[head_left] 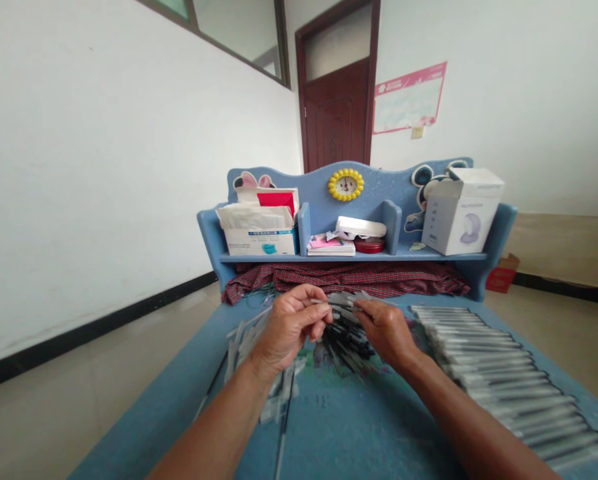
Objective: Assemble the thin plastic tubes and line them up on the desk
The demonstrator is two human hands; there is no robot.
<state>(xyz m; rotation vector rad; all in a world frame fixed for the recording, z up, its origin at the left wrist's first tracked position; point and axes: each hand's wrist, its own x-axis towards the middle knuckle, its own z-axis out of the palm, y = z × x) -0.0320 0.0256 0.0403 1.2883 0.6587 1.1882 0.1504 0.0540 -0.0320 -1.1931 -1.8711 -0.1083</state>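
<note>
My left hand [299, 323] is closed in a pinch around a thin whitish strip [335, 316] that pokes out past the fingertips. My right hand [386, 330] is at the right edge of a heap of thin dark sticks [349, 347] with pale, see-through ends. Its thumb and fingers are pressed together; what lies between them is too blurred and hidden to name. Beneath and left of my left wrist lie loose whitish translucent strips [279, 407]. Right of my right forearm, a long row of translucent tubes with black ends [503, 387] is stacked side by side.
A blue table [339, 440] carries everything. At its back stands a blue shelf [351, 258] with a mask box [261, 241], a white carton [463, 213], a red round tin [369, 247] and a yellow clock [345, 185]. Checked cloth [349, 279] lies bunched below the shelf.
</note>
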